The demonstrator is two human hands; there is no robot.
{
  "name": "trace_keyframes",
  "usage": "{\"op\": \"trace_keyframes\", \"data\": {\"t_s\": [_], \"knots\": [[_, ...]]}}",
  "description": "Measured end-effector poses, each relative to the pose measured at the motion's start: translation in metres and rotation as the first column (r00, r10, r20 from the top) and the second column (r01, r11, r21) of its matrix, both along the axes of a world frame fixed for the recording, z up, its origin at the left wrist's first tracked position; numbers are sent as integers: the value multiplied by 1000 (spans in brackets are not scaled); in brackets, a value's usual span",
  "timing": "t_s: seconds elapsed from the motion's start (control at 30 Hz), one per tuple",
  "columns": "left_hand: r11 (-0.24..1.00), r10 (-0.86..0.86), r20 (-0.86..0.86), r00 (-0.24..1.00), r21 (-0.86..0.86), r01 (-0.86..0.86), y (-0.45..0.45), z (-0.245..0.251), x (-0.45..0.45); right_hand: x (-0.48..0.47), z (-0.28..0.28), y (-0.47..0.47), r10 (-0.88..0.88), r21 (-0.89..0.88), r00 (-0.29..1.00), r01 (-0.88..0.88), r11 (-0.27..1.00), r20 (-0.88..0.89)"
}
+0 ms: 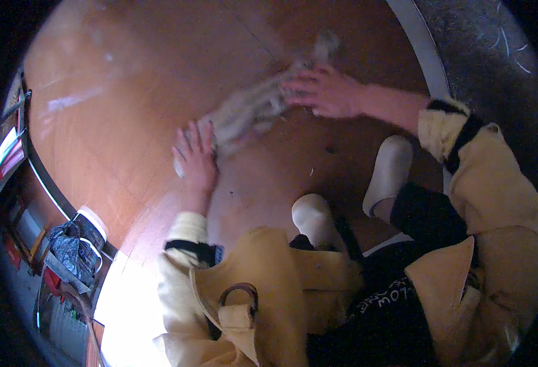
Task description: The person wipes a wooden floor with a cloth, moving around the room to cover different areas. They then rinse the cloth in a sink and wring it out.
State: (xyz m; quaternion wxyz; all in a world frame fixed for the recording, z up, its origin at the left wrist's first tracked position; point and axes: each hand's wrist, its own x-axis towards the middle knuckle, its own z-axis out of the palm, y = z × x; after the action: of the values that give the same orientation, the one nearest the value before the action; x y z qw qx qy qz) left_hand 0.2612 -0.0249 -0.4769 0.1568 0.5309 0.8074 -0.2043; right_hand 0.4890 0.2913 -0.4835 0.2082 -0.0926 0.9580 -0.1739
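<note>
A pale, crumpled cloth lies stretched out on the reddish-brown floor. It is blurred, so its folds are hard to make out. My left hand rests palm down on its near left end, with the fingers spread. Towards its far right end, my right hand lies over the cloth, blurred and with its fingers somewhat apart. A narrower, fuzzy bit of the cloth sticks out beyond the right hand. Neither hand visibly closes around it.
My feet, in pale slippers, are below my right hand. Small dark specks and a light scrap dot the floor. A pale strip borders a dark grey surface on the right. At left stands a bin beside dark plastic bagging.
</note>
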Motion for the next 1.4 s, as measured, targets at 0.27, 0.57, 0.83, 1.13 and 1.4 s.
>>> {"op": "trace_keyframes", "data": {"t_s": [0.27,0.57,0.83,1.13,1.4], "knots": [[939,344,243,907,-104,-328,-63,36,163,107,40,-87,36,-104,939,-1,995,342],[834,541,468,699,-194,-517,-61,55,153,136,56,-101,-390,-158,623,642,751,678],[595,601,743,296,-169,-785,-87,31,166,27,27,-235,-276,-385,530,812,439,802],[-34,607,754,-251,-291,-956,-116,15,113,-21,-3,-315,87,-420,458,864,-278,884],[342,849,354,393,199,-918,-97,-4,164,-4,63,-12,-28,-351,615,485,801,788]]}}
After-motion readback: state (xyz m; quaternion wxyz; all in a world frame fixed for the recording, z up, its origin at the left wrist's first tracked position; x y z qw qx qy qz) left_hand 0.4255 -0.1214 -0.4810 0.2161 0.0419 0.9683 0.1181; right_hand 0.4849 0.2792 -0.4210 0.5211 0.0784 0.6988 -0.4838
